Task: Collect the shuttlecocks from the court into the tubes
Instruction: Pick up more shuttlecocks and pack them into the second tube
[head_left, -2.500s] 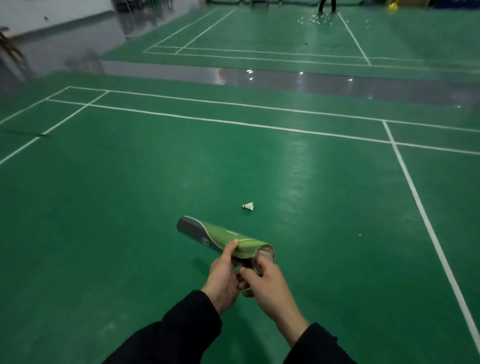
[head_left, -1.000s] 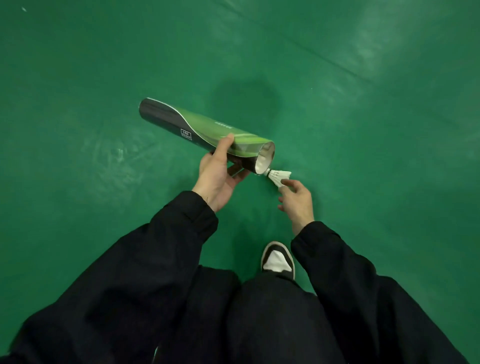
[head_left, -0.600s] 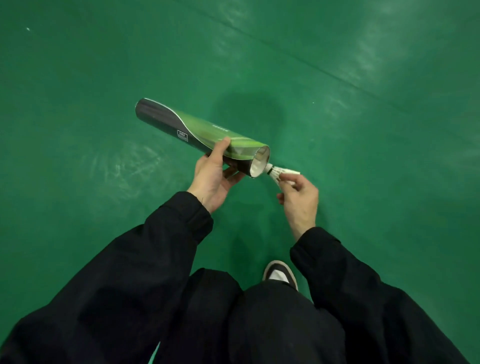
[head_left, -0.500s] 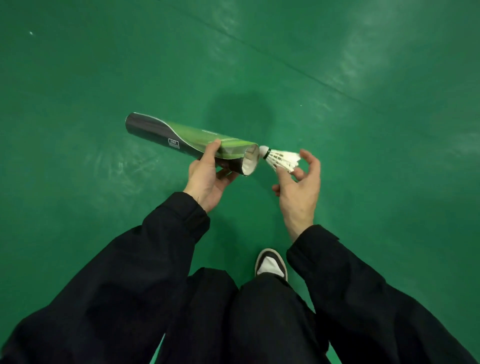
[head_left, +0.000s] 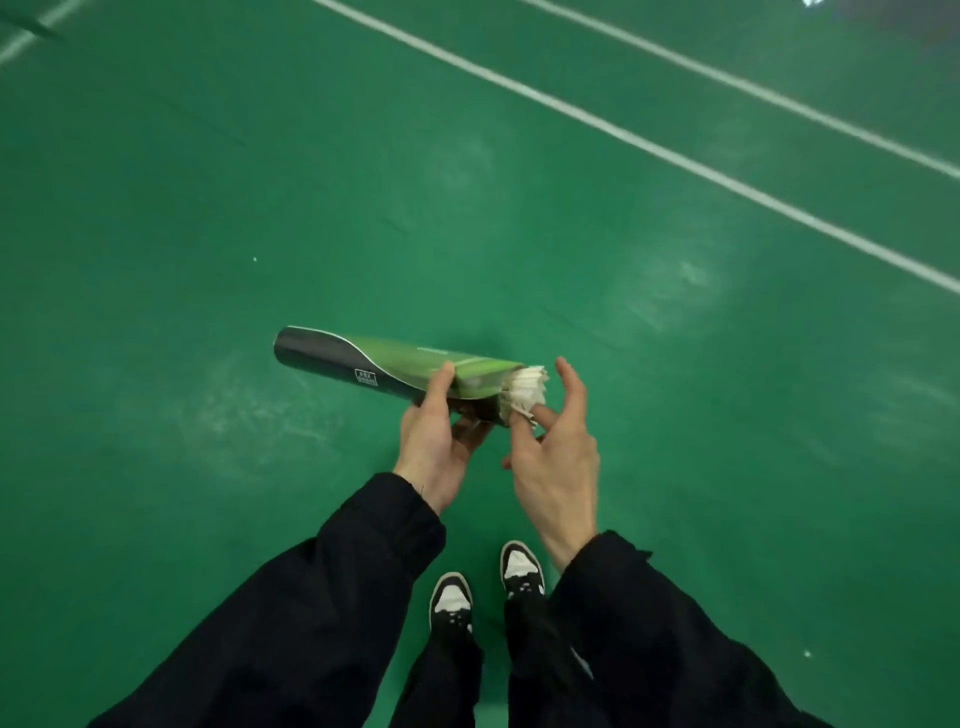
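Note:
My left hand (head_left: 434, 434) grips a green and black shuttlecock tube (head_left: 387, 366) near its open right end, holding it roughly level above the court floor. A white shuttlecock (head_left: 525, 391) sits cork-first in the tube mouth, its feather skirt sticking out. My right hand (head_left: 553, 447) is at the mouth with straight, spread fingers; the thumb and a fingertip touch the feathers from below and the side.
The green court floor (head_left: 208, 182) spreads all around. Two white court lines (head_left: 644, 148) run diagonally across the upper right. My two black and white shoes (head_left: 485, 587) stand directly below the hands. No loose shuttlecocks show nearby.
The shuttlecock has gone from my right hand's pinch into the tube mouth, only its feathers showing. My right fingers have opened. I have risen, and the view now shows court lines.

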